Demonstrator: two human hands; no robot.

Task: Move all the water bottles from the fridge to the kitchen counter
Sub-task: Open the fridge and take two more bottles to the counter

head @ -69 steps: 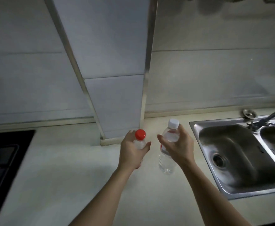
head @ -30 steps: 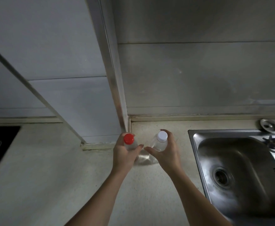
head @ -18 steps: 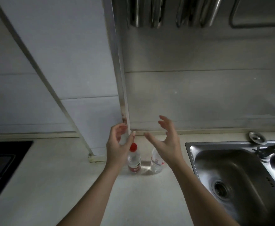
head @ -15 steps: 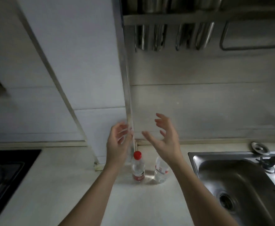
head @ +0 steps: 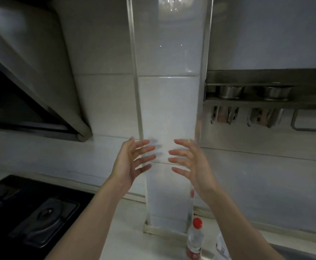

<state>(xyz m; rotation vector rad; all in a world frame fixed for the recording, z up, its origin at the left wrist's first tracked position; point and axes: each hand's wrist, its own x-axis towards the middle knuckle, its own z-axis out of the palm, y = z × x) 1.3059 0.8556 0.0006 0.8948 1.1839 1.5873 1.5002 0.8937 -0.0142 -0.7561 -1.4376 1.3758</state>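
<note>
Two clear water bottles stand upright on the pale kitchen counter (head: 127, 239) at the foot of a tiled wall column. The red-capped bottle (head: 195, 241) shows fully. The second bottle (head: 221, 246) is to its right, mostly hidden behind my right forearm. My left hand (head: 131, 162) and my right hand (head: 192, 162) are both raised well above the bottles in front of the column, palms facing each other, fingers spread, holding nothing.
A black gas hob (head: 22, 212) lies at the lower left under a range hood (head: 28, 81). A metal rack (head: 266, 98) with hooks and cups hangs on the right wall. The sink's edge (head: 303, 250) shows at the bottom right.
Both bottles were set down on the counter by the column and released. My hands then rose with fingers spread, and the view tilted upward and left.
</note>
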